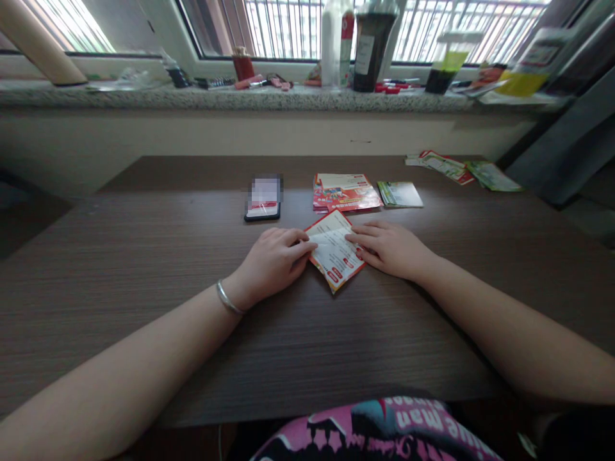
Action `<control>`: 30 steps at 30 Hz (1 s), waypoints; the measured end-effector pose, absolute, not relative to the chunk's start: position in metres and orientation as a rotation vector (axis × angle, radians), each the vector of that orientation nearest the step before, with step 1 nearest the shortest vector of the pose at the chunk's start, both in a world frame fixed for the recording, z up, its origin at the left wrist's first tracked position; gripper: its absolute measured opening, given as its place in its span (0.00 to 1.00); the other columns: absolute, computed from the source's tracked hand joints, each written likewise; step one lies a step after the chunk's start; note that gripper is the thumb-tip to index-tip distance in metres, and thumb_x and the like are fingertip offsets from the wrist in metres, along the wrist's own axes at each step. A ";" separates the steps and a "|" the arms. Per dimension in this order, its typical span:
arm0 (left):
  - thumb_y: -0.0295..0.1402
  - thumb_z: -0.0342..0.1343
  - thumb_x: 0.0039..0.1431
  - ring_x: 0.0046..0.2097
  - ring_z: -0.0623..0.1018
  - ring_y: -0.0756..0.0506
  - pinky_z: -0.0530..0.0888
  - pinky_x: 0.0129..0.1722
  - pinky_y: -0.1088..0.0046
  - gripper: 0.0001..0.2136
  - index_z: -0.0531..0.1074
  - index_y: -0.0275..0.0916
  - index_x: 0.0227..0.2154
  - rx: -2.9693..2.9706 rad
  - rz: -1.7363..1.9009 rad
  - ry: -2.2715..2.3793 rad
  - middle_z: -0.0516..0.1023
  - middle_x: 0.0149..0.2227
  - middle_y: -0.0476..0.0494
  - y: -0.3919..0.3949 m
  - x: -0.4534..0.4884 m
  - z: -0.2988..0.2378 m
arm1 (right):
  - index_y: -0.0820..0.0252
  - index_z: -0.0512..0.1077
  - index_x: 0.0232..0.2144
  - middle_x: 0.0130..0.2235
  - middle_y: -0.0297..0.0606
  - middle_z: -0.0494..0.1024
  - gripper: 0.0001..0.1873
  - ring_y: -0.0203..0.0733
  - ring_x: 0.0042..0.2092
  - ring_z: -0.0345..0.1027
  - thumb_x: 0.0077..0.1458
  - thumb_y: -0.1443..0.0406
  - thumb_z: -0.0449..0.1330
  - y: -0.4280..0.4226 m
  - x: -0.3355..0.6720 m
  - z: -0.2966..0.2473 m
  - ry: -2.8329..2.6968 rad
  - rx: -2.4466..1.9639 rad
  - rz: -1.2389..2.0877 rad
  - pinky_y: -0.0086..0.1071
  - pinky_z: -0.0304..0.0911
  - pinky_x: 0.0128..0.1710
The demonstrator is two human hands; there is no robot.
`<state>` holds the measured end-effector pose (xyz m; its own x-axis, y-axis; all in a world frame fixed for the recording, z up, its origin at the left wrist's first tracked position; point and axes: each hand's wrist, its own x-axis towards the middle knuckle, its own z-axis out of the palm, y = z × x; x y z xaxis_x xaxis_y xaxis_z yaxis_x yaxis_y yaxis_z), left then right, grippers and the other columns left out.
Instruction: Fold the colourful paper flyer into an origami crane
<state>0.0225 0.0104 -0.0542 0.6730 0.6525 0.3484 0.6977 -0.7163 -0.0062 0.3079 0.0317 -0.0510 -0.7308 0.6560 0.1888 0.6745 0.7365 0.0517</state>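
A square sheet of printed paper (335, 253), cream with red edges and red labels, lies on the table turned corner-forward, with a crease across it. At its left corner my left hand (278, 259), a silver bangle on the wrist, closes thumb and bent fingers on the edge. My right hand (391, 246) rests on the right side of the sheet, its fingers stretched out and slightly apart. Just beyond the sheet is a pile of red and cream printed papers (348, 194). Right of that pile sits a smaller stack of green and white papers (401, 194).
A phone (263, 198) with a blurred screen lies left of the pile on the brown table (182, 243). More green and red leaflets (446, 168) are at the far right. Bottles, including a dark one (373, 54), stand on the granite windowsill (288, 99).
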 end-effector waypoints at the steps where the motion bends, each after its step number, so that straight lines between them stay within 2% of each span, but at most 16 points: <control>1: 0.34 0.49 0.64 0.47 0.74 0.40 0.71 0.47 0.58 0.14 0.73 0.43 0.49 -2.737 -0.458 -1.117 0.75 0.50 0.40 0.010 0.023 -0.055 | 0.55 0.70 0.55 0.57 0.41 0.73 0.20 0.51 0.55 0.65 0.63 0.60 0.51 0.032 0.308 -0.051 -2.789 -1.035 -0.174 0.48 0.63 0.53; 10: 0.37 0.45 0.67 0.49 0.72 0.39 0.69 0.49 0.57 0.16 0.71 0.41 0.52 -2.744 -0.278 -1.117 0.74 0.51 0.39 0.009 0.022 -0.053 | 0.54 0.74 0.52 0.54 0.42 0.75 0.18 0.50 0.52 0.68 0.63 0.62 0.53 0.030 0.310 -0.049 -2.819 -0.903 -0.154 0.46 0.64 0.52; 13: 0.39 0.44 0.67 0.49 0.73 0.39 0.68 0.49 0.58 0.17 0.71 0.40 0.52 -2.721 -0.244 -1.121 0.75 0.49 0.39 0.010 0.022 -0.053 | 0.54 0.75 0.50 0.55 0.42 0.75 0.19 0.50 0.51 0.69 0.61 0.56 0.55 0.028 0.312 -0.043 -2.862 -0.911 -0.143 0.45 0.65 0.50; 17: 0.40 0.44 0.67 0.46 0.73 0.40 0.69 0.47 0.59 0.17 0.72 0.40 0.50 -2.689 -0.214 -1.122 0.75 0.45 0.39 0.011 0.021 -0.053 | 0.54 0.76 0.47 0.54 0.42 0.75 0.23 0.52 0.51 0.70 0.54 0.48 0.60 0.028 0.316 -0.037 -2.897 -0.880 -0.118 0.45 0.66 0.49; 22: 0.41 0.48 0.65 0.42 0.73 0.41 0.69 0.44 0.61 0.16 0.74 0.39 0.48 -2.654 -0.187 -1.127 0.74 0.40 0.39 0.012 0.018 -0.049 | 0.53 0.79 0.41 0.49 0.38 0.79 0.13 0.47 0.46 0.73 0.59 0.56 0.58 0.027 0.319 -0.034 -2.905 -0.898 -0.151 0.39 0.67 0.43; 26: 0.39 0.48 0.65 0.39 0.73 0.42 0.68 0.41 0.62 0.14 0.76 0.40 0.44 -2.619 -0.161 -1.120 0.74 0.36 0.41 0.014 0.016 -0.047 | 0.53 0.79 0.41 0.49 0.36 0.79 0.12 0.45 0.45 0.74 0.59 0.60 0.57 0.026 0.321 -0.034 -2.912 -0.940 -0.178 0.37 0.67 0.41; 30: 0.38 0.48 0.65 0.39 0.73 0.42 0.68 0.42 0.62 0.14 0.76 0.40 0.43 -2.632 -0.192 -1.102 0.74 0.36 0.41 0.017 0.014 -0.049 | 0.53 0.78 0.41 0.48 0.36 0.79 0.12 0.45 0.46 0.74 0.60 0.61 0.56 0.027 0.324 -0.037 -2.914 -0.929 -0.183 0.37 0.67 0.42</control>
<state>0.0138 0.0166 -0.0485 0.6999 0.6768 0.2282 0.7141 -0.6693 -0.2051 0.3237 0.0273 -0.0367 -0.8134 0.5712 0.1102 0.5804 0.8093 0.0899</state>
